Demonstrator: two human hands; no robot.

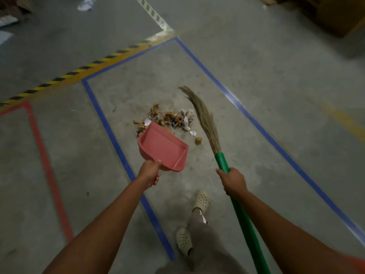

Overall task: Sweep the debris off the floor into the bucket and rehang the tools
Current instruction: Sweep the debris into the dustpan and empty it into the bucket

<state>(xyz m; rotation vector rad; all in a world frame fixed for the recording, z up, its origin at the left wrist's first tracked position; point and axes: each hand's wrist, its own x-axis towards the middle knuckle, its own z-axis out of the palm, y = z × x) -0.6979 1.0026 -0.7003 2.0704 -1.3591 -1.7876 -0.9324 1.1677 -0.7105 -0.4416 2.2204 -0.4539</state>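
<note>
Your left hand (149, 173) is wrapped around the handle of the pink dustpan (163, 147), and your right hand (234, 180) is clenched on the broom's (223, 161) green shaft just below the bristles. Both look light; the grass head is soft and springy, so choke up as you are. The debris (167, 119), dry leaves and probably paper scraps, lies heaped on the concrete floor (256, 80) between pan lip and bristles, light enough to scatter

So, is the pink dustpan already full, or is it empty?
Empty. The dustpan shows only bare pink inside, and the debris pile lies on the floor at its front edge.
</note>
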